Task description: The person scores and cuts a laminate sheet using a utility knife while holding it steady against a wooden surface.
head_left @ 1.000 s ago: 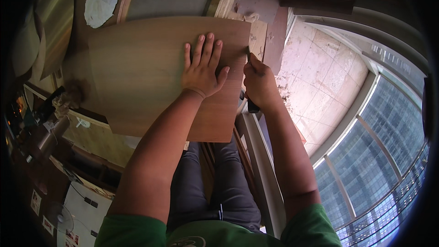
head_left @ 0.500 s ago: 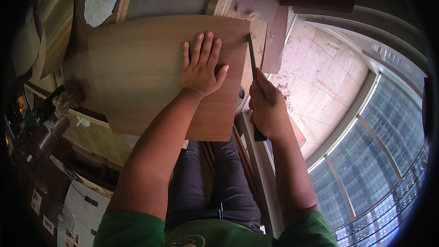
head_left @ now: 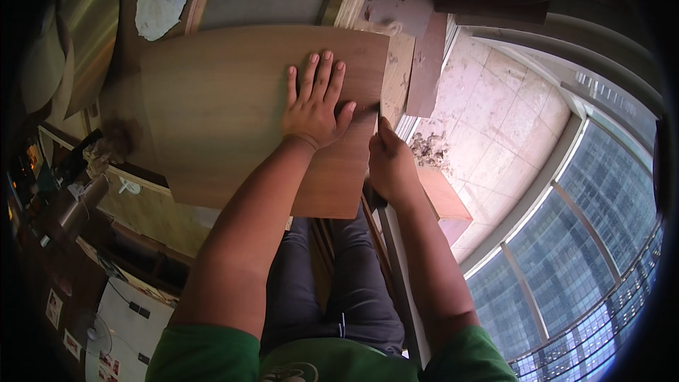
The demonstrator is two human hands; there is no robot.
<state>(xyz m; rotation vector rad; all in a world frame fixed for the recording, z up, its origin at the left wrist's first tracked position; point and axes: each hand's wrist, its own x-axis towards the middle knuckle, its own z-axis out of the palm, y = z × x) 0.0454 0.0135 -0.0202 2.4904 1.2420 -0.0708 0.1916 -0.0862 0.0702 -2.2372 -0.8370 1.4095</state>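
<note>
A large brown wood-grain sheet (head_left: 233, 120) lies across the work surface in front of me, its right edge nearly straight. My left hand (head_left: 313, 110) rests flat on it with fingers spread, pressing near the right part. My right hand (head_left: 392, 163) is closed around a long, dark flat file, held upright beside the sheet's right edge. Only a short piece of the file (head_left: 380, 110) shows above my fist, against the edge; my hand hides the rest.
A bench of pale wood (head_left: 396, 71) with brown scraps extends beyond the sheet's right edge. Farther right is a tiled ledge (head_left: 495, 106) with shavings (head_left: 430, 150) and a wooden block (head_left: 445, 201), beside large windows (head_left: 566, 240). A white oval piece (head_left: 160, 7) lies at upper left.
My right hand has come toward me and slightly left along the sheet's right edge, drawing the file down with it. My left hand stays flat on the sheet.
</note>
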